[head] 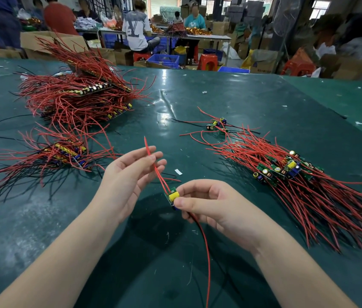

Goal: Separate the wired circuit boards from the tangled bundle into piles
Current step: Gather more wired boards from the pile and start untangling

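My right hand [206,203] pinches a small green circuit board [172,196] with a yellow part, above the green table. Two red wires [153,161] rise from the board across the straight fingers of my left hand [128,174], which touches them. A red and a black wire [206,252] hang down from the board toward me. A tangled bundle of boards [286,170] with red wires lies to the right. A sorted pile [62,152] lies at the left, and a large stack [82,94] sits behind it.
A few loose boards [216,124] with wires lie beyond the right bundle. The green table [197,85] reaches far back. Behind it are cardboard boxes, blue crates [164,60], red stools and several seated people at other tables.
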Available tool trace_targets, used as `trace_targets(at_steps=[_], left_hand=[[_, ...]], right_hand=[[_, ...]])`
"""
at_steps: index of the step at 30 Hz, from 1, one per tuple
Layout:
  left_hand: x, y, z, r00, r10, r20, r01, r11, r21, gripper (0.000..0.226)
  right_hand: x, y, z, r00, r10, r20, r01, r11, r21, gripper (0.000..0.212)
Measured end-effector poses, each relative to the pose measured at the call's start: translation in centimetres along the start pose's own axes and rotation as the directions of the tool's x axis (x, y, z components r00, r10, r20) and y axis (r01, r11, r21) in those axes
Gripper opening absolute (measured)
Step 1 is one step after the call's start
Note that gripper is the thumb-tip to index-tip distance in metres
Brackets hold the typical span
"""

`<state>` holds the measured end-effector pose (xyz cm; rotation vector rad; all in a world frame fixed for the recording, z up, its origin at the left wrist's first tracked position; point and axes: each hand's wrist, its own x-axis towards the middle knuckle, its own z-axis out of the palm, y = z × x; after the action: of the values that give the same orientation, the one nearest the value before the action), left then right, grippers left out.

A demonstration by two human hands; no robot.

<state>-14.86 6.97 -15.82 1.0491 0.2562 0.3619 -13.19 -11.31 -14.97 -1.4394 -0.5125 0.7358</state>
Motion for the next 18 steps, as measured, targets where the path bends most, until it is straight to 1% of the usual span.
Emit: trace_targets(at_steps=[3, 8, 12, 15, 18], left_hand=[[0.10, 0.22, -0.14, 0.999, 0.018, -0.037, -0.020, 0.999, -0.051, 0.012], [-0.14, -0.05, 0.19, 0.999, 0.021, -0.037, -0.021, 1.000, 0.013, 0.014], [0.14, 0.26, -0.05, 0.997, -0.001, -0.074, 0.000, 1.000, -0.018, 0.011], [0.35, 0.55, -0.31, 0.992, 0.018, -0.125, -0.025, 0.998, -0.053, 0.009], [0.36, 0.51, -0.39, 0.980, 0.069, -0.185, -0.085, 0.993, -0.080, 0.008]], right_hand=[[-0.04, -0.01, 0.01, 1.000, -0.008, 0.012, 0.008, 1.000, -0.009, 0.010], [-0.19, -0.18, -0.11, 0.999, -0.027, 0.027, 0.027, 1.000, -0.010, 0.012], [-0.13, -0.04, -0.16, 0.999, -0.016, 0.033, 0.016, 1.000, -0.003, 0.010], [-0.09, 0.05, -0.09, 0.998, -0.010, 0.055, 0.010, 1.000, -0.012, 0.010], [0.02, 0.04, -0.15, 0.999, -0.010, 0.040, 0.011, 1.000, -0.025, 0.010]])
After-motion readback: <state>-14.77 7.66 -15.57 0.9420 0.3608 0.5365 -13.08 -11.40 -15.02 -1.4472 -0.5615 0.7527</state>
